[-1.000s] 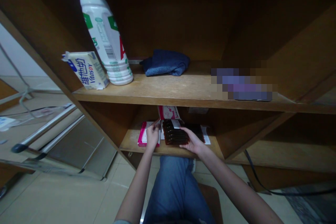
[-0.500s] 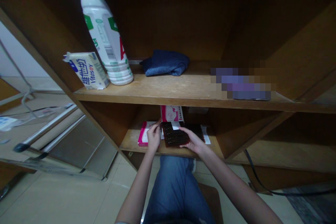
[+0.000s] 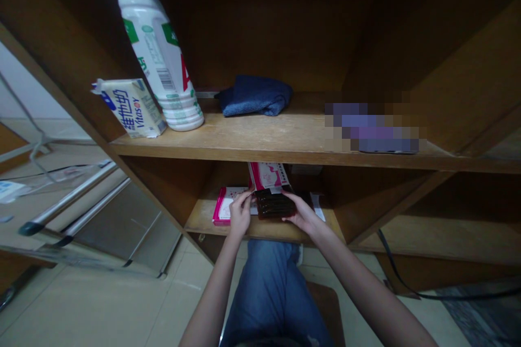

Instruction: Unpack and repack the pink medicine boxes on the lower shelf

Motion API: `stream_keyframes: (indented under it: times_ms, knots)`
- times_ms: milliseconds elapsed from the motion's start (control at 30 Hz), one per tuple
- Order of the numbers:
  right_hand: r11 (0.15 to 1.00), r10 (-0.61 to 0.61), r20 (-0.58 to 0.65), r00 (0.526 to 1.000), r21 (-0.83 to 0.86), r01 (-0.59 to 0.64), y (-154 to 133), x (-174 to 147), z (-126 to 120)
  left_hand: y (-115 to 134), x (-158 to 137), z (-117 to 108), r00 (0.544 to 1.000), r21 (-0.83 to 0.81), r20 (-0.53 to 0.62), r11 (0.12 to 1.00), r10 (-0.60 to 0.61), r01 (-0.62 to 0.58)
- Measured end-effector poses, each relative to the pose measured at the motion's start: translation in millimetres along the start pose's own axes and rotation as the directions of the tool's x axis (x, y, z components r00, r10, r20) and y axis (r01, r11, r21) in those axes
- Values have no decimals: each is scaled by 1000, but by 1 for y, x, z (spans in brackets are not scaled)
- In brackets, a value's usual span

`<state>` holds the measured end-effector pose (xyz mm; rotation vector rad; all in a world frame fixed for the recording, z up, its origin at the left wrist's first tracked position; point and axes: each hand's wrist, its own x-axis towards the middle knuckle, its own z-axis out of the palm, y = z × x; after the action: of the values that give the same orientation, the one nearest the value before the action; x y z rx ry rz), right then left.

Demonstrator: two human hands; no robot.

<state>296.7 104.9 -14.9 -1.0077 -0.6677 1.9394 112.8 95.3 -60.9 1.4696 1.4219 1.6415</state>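
Observation:
In the lower shelf compartment, my right hand (image 3: 304, 214) is closed round a stack of dark brown glossy packets (image 3: 273, 205), thumb on top. The far end of the stack meets the near end of a pink-and-white box (image 3: 269, 174); whether it is inside the box is hard to see. My left hand (image 3: 241, 212) pinches the box's near left corner, its fingertips close to the packets. Another pink-and-white box (image 3: 223, 207) lies flat just left of my left hand. More dark packets and a white paper (image 3: 317, 207) are partly hidden behind my right hand.
On the upper shelf (image 3: 244, 143) stand a Vitasoy carton (image 3: 132, 108) and a tall white bottle (image 3: 163, 65) with a green cap. A folded blue cloth (image 3: 255, 96) and a blurred-out object (image 3: 374, 129) lie there too. A metal-framed rack (image 3: 101, 200) is at left.
The packets have moved slightly away from me, so less of their far end shows. The pink-and-white box has come nearer and tilted, meeting the stack. My left hand has shifted slightly right.

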Motion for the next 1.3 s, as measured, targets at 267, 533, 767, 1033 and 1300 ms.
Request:
stream_keyframes:
  times_ms: [267,533,767,1033,1300]
  knots:
    - [941,-272,120,955,-173,290,3,-11,1,8,6,1,965,-252,-52,938,-257,237]
    - [79,-775,186,604,-920,384,-23,-19,4,39,11,-1,923,-471,10,812,-386,345]
    - [242,-763,209,612,-785,570,-24,-16,9,58,18,-4,891,-491,66,763,-448,420]
    - [539,-708,116,696,-548,640,-15,-2,11,65,40,-4,915,-453,60,806,-399,381]
    - [523,-713,148,685,-540,660,2,4,8,31,51,1,973,-395,14,892,-231,218]
